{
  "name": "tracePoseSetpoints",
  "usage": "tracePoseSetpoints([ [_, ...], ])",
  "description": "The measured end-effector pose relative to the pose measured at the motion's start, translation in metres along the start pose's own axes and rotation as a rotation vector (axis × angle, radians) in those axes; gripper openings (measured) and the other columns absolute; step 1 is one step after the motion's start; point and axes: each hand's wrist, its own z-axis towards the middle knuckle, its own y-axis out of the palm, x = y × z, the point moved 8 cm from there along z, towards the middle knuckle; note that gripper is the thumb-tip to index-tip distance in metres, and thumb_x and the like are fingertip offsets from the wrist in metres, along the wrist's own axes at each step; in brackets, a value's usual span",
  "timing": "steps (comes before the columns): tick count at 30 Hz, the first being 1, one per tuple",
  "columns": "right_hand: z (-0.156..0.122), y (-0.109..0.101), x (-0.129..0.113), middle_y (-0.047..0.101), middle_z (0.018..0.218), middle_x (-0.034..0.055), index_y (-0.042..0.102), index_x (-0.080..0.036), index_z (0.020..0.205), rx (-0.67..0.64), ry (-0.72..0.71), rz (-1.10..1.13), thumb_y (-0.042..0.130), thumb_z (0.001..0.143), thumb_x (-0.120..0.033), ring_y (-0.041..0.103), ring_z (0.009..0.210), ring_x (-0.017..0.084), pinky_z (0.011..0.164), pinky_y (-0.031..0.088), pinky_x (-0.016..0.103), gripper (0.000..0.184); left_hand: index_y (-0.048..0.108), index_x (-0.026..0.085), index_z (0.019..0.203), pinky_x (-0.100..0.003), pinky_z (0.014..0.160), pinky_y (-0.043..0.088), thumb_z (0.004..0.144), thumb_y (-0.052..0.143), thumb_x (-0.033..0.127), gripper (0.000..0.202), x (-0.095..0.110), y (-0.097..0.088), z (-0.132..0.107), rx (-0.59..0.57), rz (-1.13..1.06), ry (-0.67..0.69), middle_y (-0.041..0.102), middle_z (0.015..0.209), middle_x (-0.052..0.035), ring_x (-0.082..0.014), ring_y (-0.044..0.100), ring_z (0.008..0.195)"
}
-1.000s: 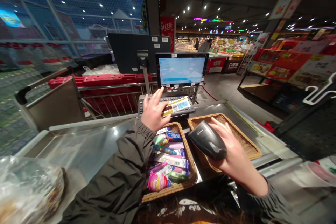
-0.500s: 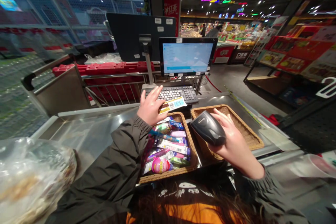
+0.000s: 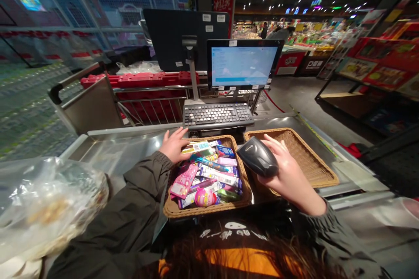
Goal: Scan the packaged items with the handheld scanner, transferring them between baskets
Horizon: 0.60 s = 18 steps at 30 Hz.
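My left hand (image 3: 175, 144) is at the back left rim of the full wicker basket (image 3: 248, 189). Its thumb side pinches the end of a flat barcoded packet (image 3: 198, 146), and the other fingers stretch forward. The packet lies over the contents: several wrapped sticks (image 3: 221, 175), a pink pouch (image 3: 185, 182) and a round pink item (image 3: 204, 198). In my right hand (image 3: 283, 163) is a black handheld barcode scanner (image 3: 258, 158), its head angled left above the gap between the two baskets. The second wicker basket (image 3: 304, 161) shows its bare woven bottom beneath that hand.
A keyboard (image 3: 218, 114) and a lit monitor (image 3: 244, 66) stand behind the baskets, beside a second screen's dark back (image 3: 183, 41). On the left of the metal counter (image 3: 131, 146) sits a clear plastic bag (image 3: 49, 209). A shopping cart (image 3: 147, 107) stands beyond.
My left hand has drawn back and left from the keyboard, bringing the packet over the full basket. The pink pouch now shows. My right hand still grips the scanner; the view has shifted slightly.
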Motion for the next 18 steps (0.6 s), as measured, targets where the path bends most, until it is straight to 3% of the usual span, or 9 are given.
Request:
tracePoseSetpoints([
  [5, 0.004, 0.011, -0.001, 0.057, 0.135, 0.0182, 0.061, -0.018, 0.120, -0.048, 0.015, 0.029, 0.062, 0.074, -0.027, 0.040, 0.139, 0.043, 0.109, 0.024, 0.077, 0.047, 0.072, 0.024, 0.116, -0.071, 0.111, 0.021, 0.086, 0.058, 0.046, 0.040, -0.020, 0.040, -0.016, 0.008, -0.056, -0.089, 0.032, 0.159, -0.0166, -0.0378, 0.030, 0.147],
  [9, 0.006, 0.015, -0.002, 0.056, 0.136, 0.0185, 0.060, -0.019, 0.121, -0.069, 0.018, 0.042, 0.062, 0.073, -0.027, 0.039, 0.140, 0.041, 0.110, 0.024, 0.075, 0.049, 0.066, 0.023, 0.126, -0.071, 0.110, 0.024, 0.094, 0.049, 0.047, 0.043, -0.021, 0.062, -0.022, 0.004, -0.060, -0.135, 0.028, 0.160, -0.0194, -0.0382, 0.028, 0.147],
  [14, 0.004, 0.011, -0.002, 0.058, 0.134, 0.0183, 0.061, -0.019, 0.121, -0.046, 0.023, 0.027, 0.062, 0.074, -0.027, 0.040, 0.139, 0.042, 0.109, 0.025, 0.076, 0.048, 0.058, 0.019, 0.135, -0.067, 0.114, 0.023, 0.096, 0.047, 0.043, 0.047, -0.017, 0.042, -0.020, 0.035, -0.047, -0.153, 0.027, 0.161, -0.0203, -0.0355, 0.028, 0.148],
  [18, -0.004, 0.004, 0.013, 0.059, 0.133, 0.0179, 0.059, -0.018, 0.124, -0.023, 0.073, -0.002, 0.062, 0.073, -0.025, 0.042, 0.138, 0.042, 0.109, 0.026, 0.075, 0.051, 0.057, 0.019, 0.135, -0.068, 0.113, 0.023, 0.095, 0.048, 0.047, 0.050, 0.007, 0.016, -0.009, 0.059, -0.051, -0.041, 0.027, 0.161, -0.0201, -0.0356, 0.028, 0.148],
])
